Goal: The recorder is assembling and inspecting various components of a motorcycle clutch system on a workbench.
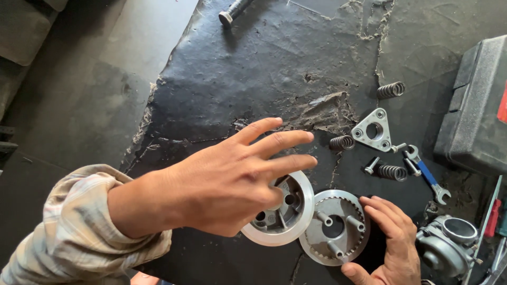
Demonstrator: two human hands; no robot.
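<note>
The left hand [232,179] hovers with fingers spread over the round silver ribbed clutch hub [288,214] — nearer it than the right hand [388,237], whose fingers lie loosely open against the grey toothed metal plate with posts [332,227] beside it.

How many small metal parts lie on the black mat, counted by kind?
Coil springs: 3
Round clutch discs: 2
Triangular plate: 1
Loose bolts near the plate: 2
Blue-handled wrench: 1
Total: 9
</note>
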